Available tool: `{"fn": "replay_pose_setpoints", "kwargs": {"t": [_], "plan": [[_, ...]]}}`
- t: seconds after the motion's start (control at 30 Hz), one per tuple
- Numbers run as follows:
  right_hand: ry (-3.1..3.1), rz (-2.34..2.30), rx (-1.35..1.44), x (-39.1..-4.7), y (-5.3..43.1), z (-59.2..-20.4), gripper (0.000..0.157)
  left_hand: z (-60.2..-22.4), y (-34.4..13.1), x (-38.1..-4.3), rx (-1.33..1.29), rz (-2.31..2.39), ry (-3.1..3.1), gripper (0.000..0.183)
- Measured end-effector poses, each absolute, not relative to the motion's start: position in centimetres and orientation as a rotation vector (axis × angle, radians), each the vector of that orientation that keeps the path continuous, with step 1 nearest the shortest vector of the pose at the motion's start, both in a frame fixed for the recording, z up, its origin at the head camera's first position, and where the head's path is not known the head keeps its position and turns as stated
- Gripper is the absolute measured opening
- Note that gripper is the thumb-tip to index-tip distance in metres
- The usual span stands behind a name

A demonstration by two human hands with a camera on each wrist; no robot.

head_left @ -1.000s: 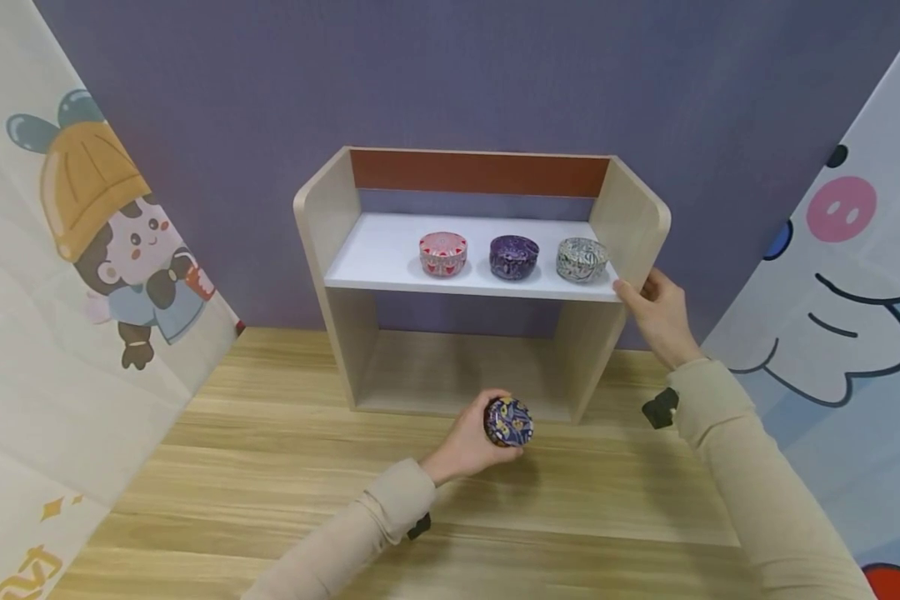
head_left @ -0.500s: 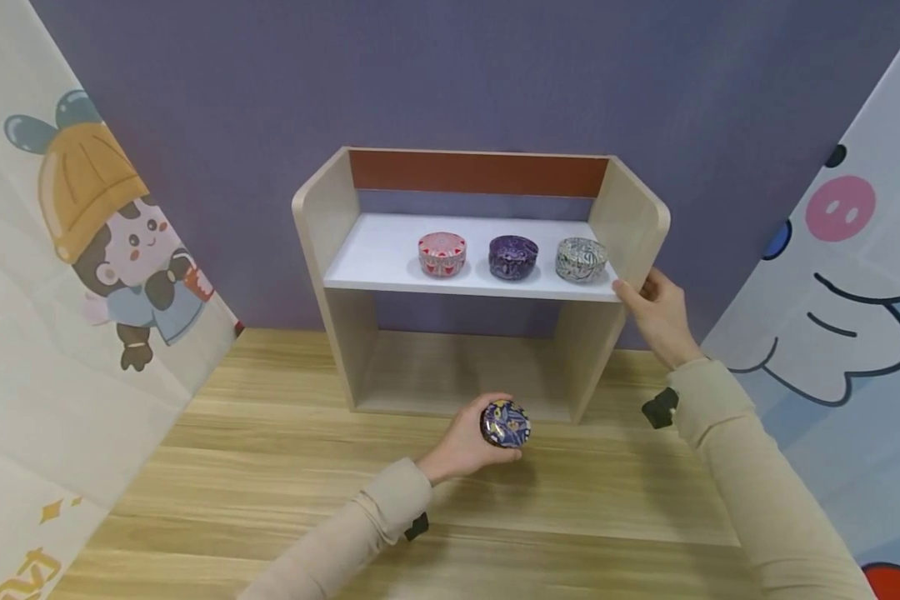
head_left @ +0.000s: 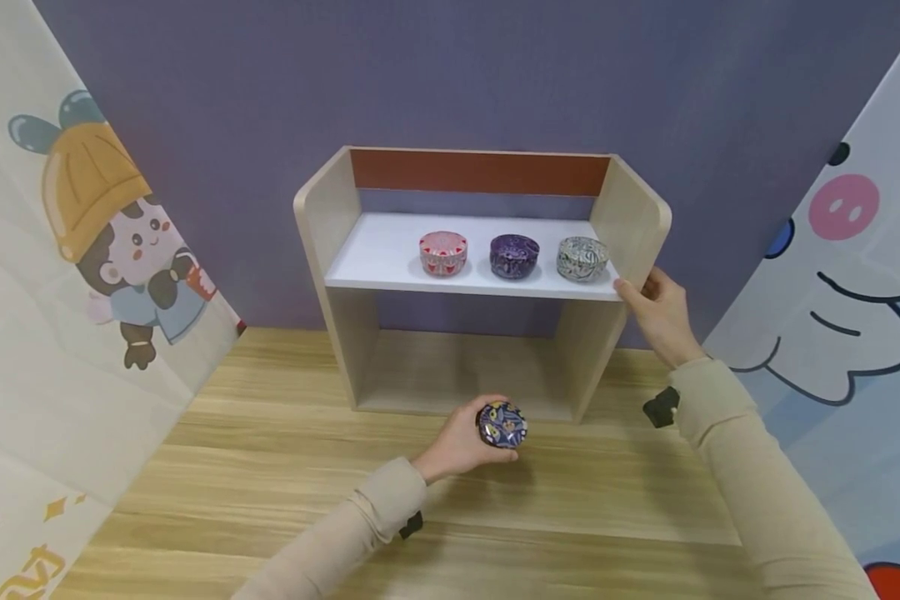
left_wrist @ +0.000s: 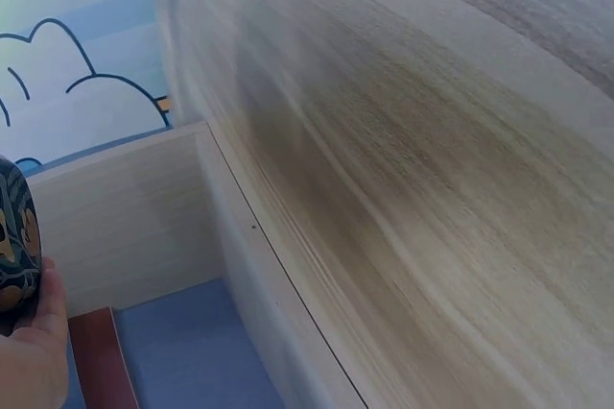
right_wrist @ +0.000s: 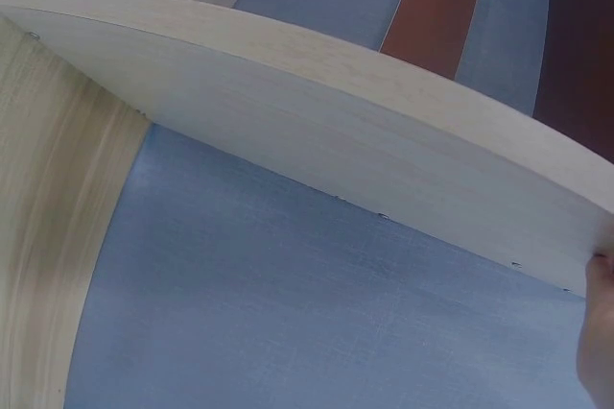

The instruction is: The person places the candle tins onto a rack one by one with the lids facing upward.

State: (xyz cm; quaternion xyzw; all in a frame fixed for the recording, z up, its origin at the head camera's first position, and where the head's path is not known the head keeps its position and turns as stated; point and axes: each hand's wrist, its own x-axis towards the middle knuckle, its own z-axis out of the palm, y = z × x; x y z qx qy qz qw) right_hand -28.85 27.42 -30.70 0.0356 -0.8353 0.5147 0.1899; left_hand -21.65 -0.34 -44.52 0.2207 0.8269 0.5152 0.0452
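My left hand [head_left: 461,442] grips a small round tin [head_left: 503,425] with a dark blue, yellow-flowered lid, held in front of a two-tier shelf. At the left edge of the left wrist view, part of that tin [left_wrist: 17,236] shows beside the fingers. My right hand [head_left: 663,318] holds the shelf's right side panel [head_left: 600,354], thumb at the front edge and fingers partly hidden behind it. On the white upper board [head_left: 378,250] stand three tins in a row: a pink one with red hearts [head_left: 443,254], a dark purple one [head_left: 514,257] and a grey-green patterned one [head_left: 582,259].
The shelf's lower board [head_left: 420,371] rests on a wood-grain table [head_left: 270,467]. A reddish-brown strip [head_left: 480,172] spans the shelf's upper back. Behind stands a blue-grey wall [head_left: 480,75], with cartoon-printed sheets [head_left: 45,292] on both sides.
My left hand has drifted slightly left with the tin, whose lid has tilted a little. The right hand and the three tins on the upper board have stayed put.
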Motion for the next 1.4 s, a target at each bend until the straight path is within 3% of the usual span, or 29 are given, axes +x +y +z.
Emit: {"fn": "replay_pose_setpoints", "kwargs": {"t": [0.53, 1.4], "plan": [[-2.364, 1.458, 0.103, -28.7, 27.3, -30.7, 0.056, -43.5, -3.2, -20.8, 0.649, 1.478, 2.618, 0.079], [-2.391, 1.431, 0.099, -28.6, 27.6, -30.5, 0.058, -35.7, -11.0, -20.1, 0.512, 1.601, 2.766, 0.071]]}}
